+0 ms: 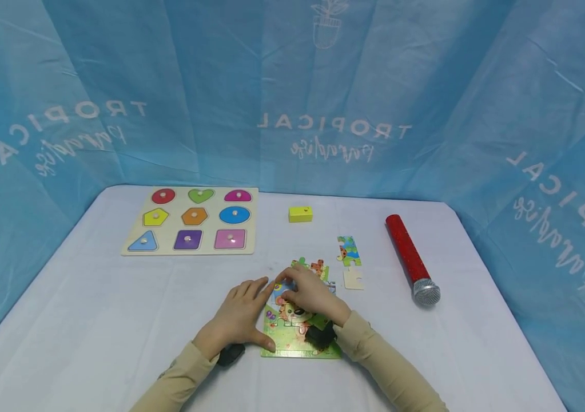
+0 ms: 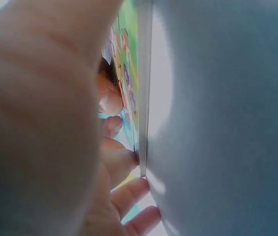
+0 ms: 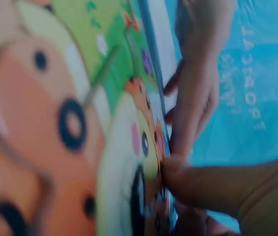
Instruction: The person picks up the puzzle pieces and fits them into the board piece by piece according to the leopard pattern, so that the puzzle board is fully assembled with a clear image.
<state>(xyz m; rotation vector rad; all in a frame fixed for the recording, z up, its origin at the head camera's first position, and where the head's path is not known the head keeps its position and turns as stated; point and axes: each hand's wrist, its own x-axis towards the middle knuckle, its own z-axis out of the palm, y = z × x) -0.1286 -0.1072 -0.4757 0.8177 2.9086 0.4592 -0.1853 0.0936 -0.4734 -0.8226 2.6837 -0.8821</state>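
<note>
A jigsaw puzzle board with a cartoon animal picture lies flat near the front of the table. My left hand rests along its left side, fingers extended and thumb at the lower left edge. Over the puzzle's upper part, my right hand has curled fingers and thumb about a blue puzzle piece near the left edge. In the right wrist view the right thumb touches the puzzle surface. Part of the picture is hidden under the right hand. More puzzle pieces show just beyond the fingers.
To the right lie a joined patterned piece and a pale blank-faced piece. A red microphone is farther right. Behind are a small yellow block and a shape board with knobbed pieces. Blue curtains surround the table.
</note>
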